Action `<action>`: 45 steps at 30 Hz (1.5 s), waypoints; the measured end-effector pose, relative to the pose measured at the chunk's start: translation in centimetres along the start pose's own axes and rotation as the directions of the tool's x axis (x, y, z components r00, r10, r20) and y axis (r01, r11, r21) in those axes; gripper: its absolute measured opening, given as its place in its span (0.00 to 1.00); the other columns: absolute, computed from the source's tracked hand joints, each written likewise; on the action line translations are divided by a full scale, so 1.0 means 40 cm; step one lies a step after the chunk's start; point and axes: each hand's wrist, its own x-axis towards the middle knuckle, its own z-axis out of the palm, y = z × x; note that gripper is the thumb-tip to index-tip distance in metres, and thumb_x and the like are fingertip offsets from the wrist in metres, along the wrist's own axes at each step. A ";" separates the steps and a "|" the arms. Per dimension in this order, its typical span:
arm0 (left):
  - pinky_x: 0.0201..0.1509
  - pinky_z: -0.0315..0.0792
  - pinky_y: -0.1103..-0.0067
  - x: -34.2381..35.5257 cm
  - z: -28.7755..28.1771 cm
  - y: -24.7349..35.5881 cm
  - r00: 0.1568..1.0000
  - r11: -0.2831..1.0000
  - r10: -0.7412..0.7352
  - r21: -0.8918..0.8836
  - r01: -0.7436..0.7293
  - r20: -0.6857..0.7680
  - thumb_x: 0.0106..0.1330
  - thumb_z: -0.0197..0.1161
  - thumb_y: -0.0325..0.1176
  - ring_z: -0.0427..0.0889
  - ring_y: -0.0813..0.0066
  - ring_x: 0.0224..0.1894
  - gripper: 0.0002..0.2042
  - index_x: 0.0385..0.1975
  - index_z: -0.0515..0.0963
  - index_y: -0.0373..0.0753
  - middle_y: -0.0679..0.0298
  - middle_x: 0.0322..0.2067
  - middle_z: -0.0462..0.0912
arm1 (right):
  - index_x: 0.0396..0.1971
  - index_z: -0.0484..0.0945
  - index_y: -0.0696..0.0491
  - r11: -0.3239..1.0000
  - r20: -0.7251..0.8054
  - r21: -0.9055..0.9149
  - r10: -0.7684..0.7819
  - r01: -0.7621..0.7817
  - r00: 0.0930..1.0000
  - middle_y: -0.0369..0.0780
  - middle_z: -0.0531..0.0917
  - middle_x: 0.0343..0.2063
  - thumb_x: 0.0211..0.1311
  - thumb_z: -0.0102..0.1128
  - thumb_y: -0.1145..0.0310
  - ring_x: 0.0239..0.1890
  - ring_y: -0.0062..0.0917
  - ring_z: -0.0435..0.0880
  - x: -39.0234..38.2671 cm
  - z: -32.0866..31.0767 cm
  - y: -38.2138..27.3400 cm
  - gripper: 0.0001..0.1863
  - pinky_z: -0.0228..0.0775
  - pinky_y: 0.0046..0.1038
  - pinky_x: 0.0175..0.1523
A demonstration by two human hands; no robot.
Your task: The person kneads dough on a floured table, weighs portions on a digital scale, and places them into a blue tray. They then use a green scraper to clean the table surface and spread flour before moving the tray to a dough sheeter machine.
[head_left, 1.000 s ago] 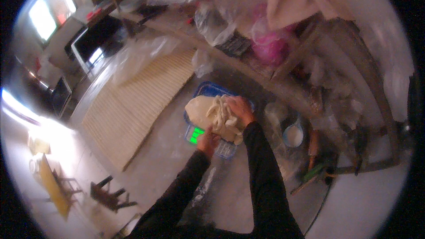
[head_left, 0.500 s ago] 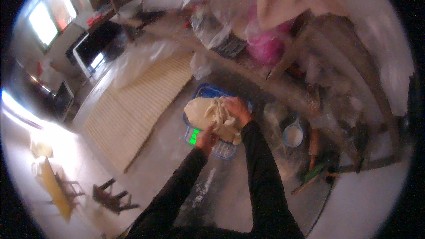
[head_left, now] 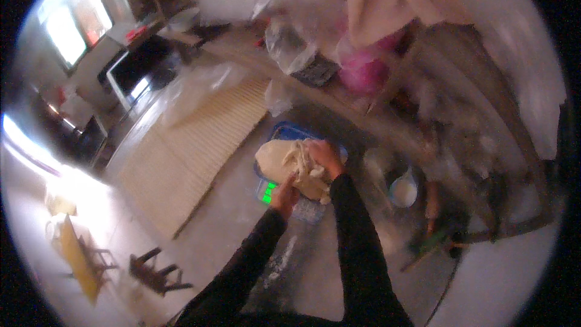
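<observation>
A large pale lump of dough (head_left: pixel 277 158), with strips and small pieces on its right part, rests over the blue tray (head_left: pixel 292 127) of a digital scale (head_left: pixel 311 212). The scale's lit green display shows beside my left hand (head_left: pixel 285 195), whose fingers hold the near edge of the dough. On the far right side of the lump, my right hand (head_left: pixel 325 155) grips it from above. Some fingertips of both hands are lost among the folds of dough. White flour streaks mark the grey table (head_left: pixel 233 203) around the scale.
To the left lies a wide ribbed cream sheet (head_left: pixel 190 157), partly under clear plastic. A ladle with white powder (head_left: pixel 403 189) stands right of my right forearm. Behind are a pink bag (head_left: pixel 365 72) and a dark keypad-like device (head_left: pixel 316 71). A small dark stool (head_left: pixel 158 271) stands lower left.
The whole view has shifted slightly, with things sitting a little lower and further right. Both hands stay on the dough, with almost the same hold.
</observation>
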 end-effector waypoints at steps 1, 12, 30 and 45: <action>0.26 0.66 0.84 -0.022 0.051 0.006 1.000 1.000 0.024 0.011 -0.024 -0.002 0.60 0.59 0.42 0.71 0.79 0.25 0.17 0.43 0.72 0.39 0.68 0.26 0.74 | 0.33 0.79 0.51 0.999 -0.027 -0.020 -0.051 0.050 0.998 0.47 0.80 0.35 0.57 0.47 0.51 0.40 0.44 0.77 -0.002 -0.012 0.040 0.19 0.67 0.38 0.43; 0.32 0.69 0.79 -0.108 0.073 0.065 0.964 0.974 0.154 -0.131 -0.186 -0.218 0.60 0.58 0.47 0.71 0.75 0.25 0.16 0.32 0.73 0.38 0.64 0.23 0.73 | 0.32 0.81 0.51 0.983 -0.015 0.017 0.184 -0.184 0.983 0.47 0.81 0.34 0.57 0.44 0.46 0.37 0.44 0.78 -0.011 -0.005 -0.064 0.24 0.69 0.38 0.42; 0.43 0.70 0.79 -0.052 0.034 0.031 0.969 0.968 0.245 -0.062 -0.242 0.041 0.65 0.51 0.48 0.72 0.69 0.44 0.25 0.56 0.61 0.36 0.58 0.45 0.72 | 0.32 0.80 0.52 0.970 -0.041 0.125 0.217 -0.211 0.975 0.46 0.81 0.30 0.57 0.46 0.44 0.34 0.45 0.79 -0.022 -0.014 -0.044 0.25 0.69 0.39 0.38; 0.32 0.67 0.82 -0.199 0.074 0.084 0.973 0.978 0.207 -0.055 -0.203 0.097 0.65 0.51 0.44 0.70 0.80 0.27 0.13 0.39 0.72 0.42 0.69 0.30 0.73 | 0.21 0.79 0.58 0.943 -0.082 0.231 0.264 -0.240 0.961 0.47 0.79 0.17 0.56 0.49 0.46 0.20 0.37 0.76 -0.119 -0.097 -0.167 0.27 0.65 0.37 0.28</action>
